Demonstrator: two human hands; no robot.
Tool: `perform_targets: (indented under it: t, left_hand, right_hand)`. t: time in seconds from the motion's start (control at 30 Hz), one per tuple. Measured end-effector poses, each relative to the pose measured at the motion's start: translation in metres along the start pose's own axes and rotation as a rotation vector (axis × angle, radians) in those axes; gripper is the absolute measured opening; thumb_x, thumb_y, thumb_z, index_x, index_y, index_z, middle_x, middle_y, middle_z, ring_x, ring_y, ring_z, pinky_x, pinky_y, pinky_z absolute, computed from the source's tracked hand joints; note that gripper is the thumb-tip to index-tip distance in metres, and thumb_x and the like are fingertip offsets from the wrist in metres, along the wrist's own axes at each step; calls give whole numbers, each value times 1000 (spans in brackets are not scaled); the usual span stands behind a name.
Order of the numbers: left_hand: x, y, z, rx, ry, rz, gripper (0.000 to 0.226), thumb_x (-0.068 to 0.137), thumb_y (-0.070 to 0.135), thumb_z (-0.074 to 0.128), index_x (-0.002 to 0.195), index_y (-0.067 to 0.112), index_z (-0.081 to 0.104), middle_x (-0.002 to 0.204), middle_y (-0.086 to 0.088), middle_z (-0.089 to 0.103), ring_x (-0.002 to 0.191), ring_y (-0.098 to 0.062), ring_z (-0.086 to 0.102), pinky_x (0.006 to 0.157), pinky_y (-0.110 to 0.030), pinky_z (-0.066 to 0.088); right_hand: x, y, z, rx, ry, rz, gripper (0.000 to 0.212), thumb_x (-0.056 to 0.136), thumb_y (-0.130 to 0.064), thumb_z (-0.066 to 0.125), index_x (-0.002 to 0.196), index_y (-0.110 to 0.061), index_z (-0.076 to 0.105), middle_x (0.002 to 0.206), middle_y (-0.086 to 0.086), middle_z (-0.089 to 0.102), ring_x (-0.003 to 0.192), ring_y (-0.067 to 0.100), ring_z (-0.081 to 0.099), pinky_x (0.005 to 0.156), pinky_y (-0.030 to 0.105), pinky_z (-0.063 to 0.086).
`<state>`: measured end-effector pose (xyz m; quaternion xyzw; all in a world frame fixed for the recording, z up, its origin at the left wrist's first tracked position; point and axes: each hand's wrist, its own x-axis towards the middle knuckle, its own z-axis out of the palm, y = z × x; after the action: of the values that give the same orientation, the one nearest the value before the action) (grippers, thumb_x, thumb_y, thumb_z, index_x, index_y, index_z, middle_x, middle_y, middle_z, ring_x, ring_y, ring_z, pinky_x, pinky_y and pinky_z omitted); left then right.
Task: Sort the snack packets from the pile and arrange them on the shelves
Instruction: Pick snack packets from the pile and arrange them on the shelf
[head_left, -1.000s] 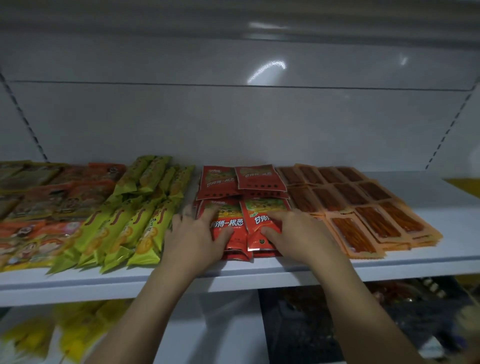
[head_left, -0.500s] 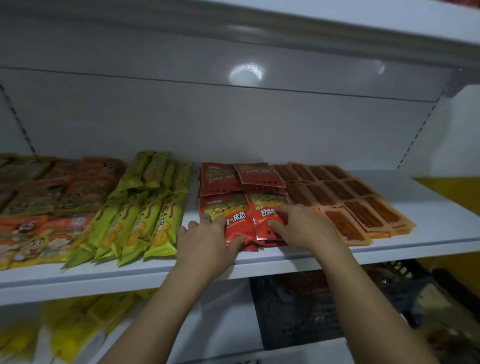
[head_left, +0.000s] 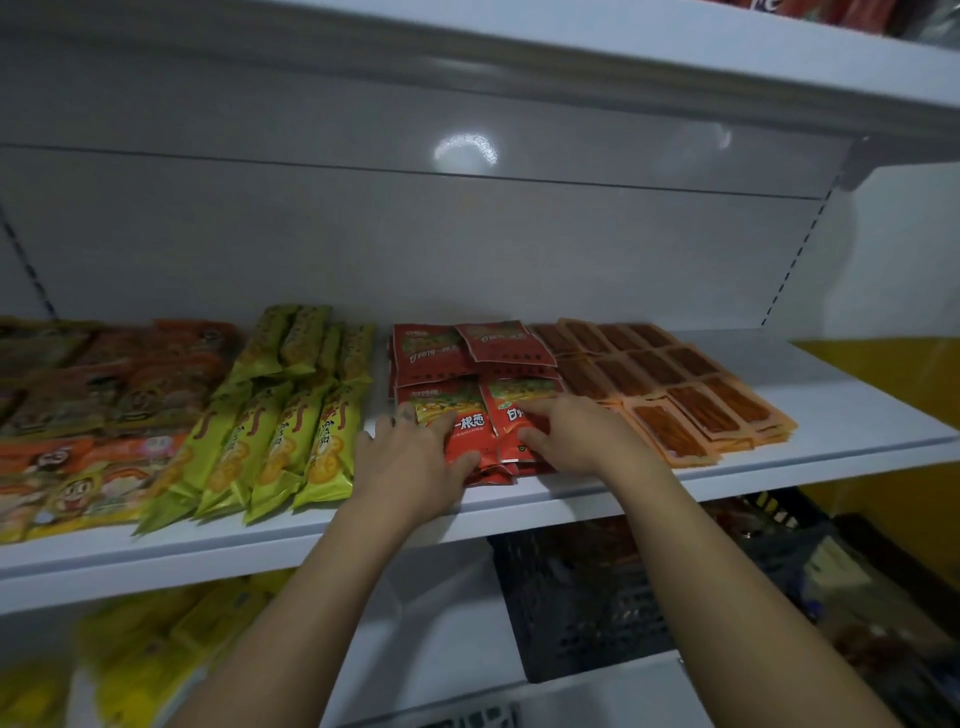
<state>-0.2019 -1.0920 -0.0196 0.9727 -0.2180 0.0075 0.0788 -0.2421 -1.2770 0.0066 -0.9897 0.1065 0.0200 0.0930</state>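
Up on a white shelf (head_left: 841, 400), two hands press down on the red packets (head_left: 470, 441) stacked near its front edge.

Left of the red packets lie rows of green-yellow packets (head_left: 291, 436), and further left of the red packets a spread of orange cartoon packets (head_left: 93, 415); right of the red packets, touching their edge, sit flat orange packets (head_left: 675, 395) with dark strips showing; below the red packets, under the shelf, stands a dark perforated crate (head_left: 582, 597); the red packets themselves lie in two rows, the front stacks overlapping the back ones; the left hand (head_left: 415, 457) lies on the front left stack, fingers loosely spread along its left side and thumb pressed on top; the right hand (head_left: 576, 436) lies on the front right stack, forefinger stretched flat, thumb pressing just beneath it.
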Motion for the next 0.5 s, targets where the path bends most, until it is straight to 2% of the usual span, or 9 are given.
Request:
perform_targets:
  t: [0.2,0.3,0.43,0.5]
  left_hand:
    - [3,10,-10,20,128,32,70,91,71,32,151,34,27,151,-6,36,135,-29,34,107,-46,30]
    - [12,27,-17,25,171,78,68,92,69,34,150,33,29,149,-3,39,134,-27,34,105,-44,31]
    - [30,65,-23,5,177,152,61,94,64,38,146,33,36,146,-2,43,132,-27,37,107,-44,30]
    - [42,87,-26,8,156,165,58,94,62,40,144,31,40,144,-4,46,131,-28,39,107,-44,30]
  right_hand:
    - [2,15,-2,71,110,12,61,95,-55,50,150,-36,32,150,1,41,133,25,44,107,44,42]
    - [3,31,-8,78,139,-4,64,93,-58,51,150,-37,32,148,0,43,131,23,44,105,45,43]
    - [3,69,-25,128,164,-53,60,92,-54,56,147,-38,38,146,-2,46,131,21,47,105,42,43]
    - [9,98,-36,134,184,-63,58,92,-51,58,145,-33,44,147,-2,49,134,19,46,108,36,41]
